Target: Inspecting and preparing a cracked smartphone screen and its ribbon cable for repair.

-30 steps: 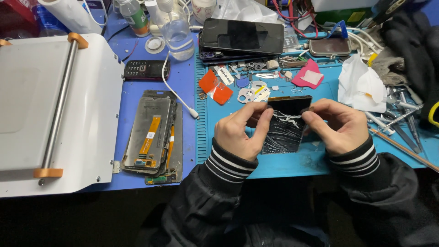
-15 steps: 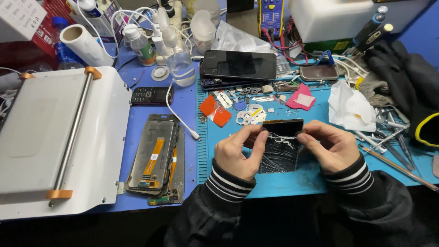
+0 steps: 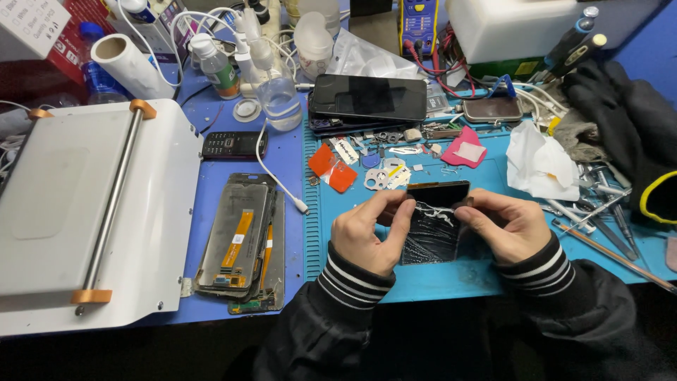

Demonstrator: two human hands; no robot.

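Since half a second ago: shifting slightly lower and rightward on the bench view, hands and panel keeping the same grip and the same spot on the mat.

Left hand [image 3: 367, 236] curling closed round the left edge of the cracked phone screen [image 3: 434, 229], thumb and forefinger pinching near its upper left corner. Right hand [image 3: 504, 226] likewise closing on the right edge, fingers folded over the upper right corner. Both wrists showing striped cuffs on dark sleeves.

Cracked phone screen sitting between the two hands, lower end resting on the blue work mat [image 3: 451, 271], upper end tilting up toward the camera; white shattered strands showing across its dark face.

Lying to the left on the blue table: two stacked display assemblies [image 3: 243, 243] with orange flex cables, just beside the mat edge. Further left, white laminating machine [image 3: 77, 212] with a steel roller bar. Behind the hands: orange pry card [image 3: 331, 168], pink cloth [image 3: 465, 148], black smartphone [image 3: 370, 97] lying flat, crumpled white tissue [image 3: 539, 164]. Small black keypad phone [image 3: 233, 144] resting near the machine. Tweezers and tools [image 3: 599, 212] scattering at the right.
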